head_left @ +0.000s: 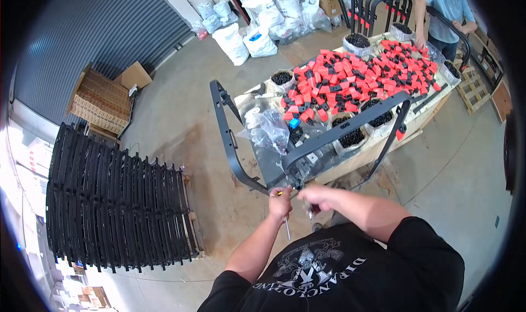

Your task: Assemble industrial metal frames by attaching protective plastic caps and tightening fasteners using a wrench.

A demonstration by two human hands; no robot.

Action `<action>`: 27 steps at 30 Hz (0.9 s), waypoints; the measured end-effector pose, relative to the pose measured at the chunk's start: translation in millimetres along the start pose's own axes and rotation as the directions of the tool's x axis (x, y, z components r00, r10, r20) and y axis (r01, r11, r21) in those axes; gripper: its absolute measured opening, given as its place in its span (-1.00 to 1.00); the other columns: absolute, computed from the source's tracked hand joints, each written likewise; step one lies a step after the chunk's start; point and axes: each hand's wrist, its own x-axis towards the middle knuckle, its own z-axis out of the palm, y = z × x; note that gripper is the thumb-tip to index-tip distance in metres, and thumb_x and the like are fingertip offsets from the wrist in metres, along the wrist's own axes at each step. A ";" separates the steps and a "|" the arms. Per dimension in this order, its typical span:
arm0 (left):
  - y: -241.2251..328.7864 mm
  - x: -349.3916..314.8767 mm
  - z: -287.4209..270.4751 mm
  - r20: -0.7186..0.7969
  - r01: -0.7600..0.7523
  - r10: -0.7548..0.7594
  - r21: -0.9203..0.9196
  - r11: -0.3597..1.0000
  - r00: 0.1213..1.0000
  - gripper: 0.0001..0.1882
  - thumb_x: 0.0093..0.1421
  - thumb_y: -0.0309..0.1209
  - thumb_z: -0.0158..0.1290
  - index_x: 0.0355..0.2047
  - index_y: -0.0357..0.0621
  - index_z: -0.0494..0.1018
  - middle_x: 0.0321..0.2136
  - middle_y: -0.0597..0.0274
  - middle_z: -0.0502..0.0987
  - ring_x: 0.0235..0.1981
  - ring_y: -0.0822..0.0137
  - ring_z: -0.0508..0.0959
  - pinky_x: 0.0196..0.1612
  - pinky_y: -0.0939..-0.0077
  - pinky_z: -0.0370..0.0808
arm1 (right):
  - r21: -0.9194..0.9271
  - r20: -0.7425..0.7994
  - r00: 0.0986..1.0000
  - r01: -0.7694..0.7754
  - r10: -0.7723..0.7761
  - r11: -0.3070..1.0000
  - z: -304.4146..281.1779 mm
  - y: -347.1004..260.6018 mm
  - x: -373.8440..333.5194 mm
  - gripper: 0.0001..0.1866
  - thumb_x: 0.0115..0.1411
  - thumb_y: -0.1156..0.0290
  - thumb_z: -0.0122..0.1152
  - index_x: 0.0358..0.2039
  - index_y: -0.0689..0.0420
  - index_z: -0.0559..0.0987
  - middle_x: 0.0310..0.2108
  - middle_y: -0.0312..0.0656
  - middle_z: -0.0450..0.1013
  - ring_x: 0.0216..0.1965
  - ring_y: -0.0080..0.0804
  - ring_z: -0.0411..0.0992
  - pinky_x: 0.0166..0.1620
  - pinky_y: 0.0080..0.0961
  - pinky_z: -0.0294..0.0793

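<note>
My left hand (280, 202) is closed around a screwdriver (287, 229), whose thin metal shaft points down toward me. A bit of yellow shows above the fingers. Close beside it, my right hand (316, 197) is curled shut, with a small metallic piece beneath the fingers that is too small to name. Both hands are at the near edge of a black bent-tube frame (350, 132), which leans across the near left corner of the worktable (350, 169). A clear plastic bag (268, 130) and a small blue item (295, 123) lie on the table behind the frame.
Red and black plastic parts (350, 82) are heaped on the table, among tubs of small black pieces (350, 139). Stacked black frames (120, 202) stand at left, with cartons (104, 104) behind. Across the table, a person in blue (446, 10) handles another frame. White sacks (230, 42) sit farther back.
</note>
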 end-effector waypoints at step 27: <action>-12.5 6.3 -2.7 -0.005 -0.089 0.089 0.038 0.995 0.996 -0.71 0.30 -0.18 0.21 -0.30 -0.05 0.36 -0.67 0.39 0.35 -0.80 0.50 0.24 -0.75 0.48 0.15 | -0.615 -0.132 0.980 0.037 -0.148 0.788 14.8 11.0 -1.3 -0.78 0.17 0.39 0.14 -0.35 0.33 0.59 -0.46 0.05 0.57 -0.50 -0.20 0.60 -0.56 -0.20 0.50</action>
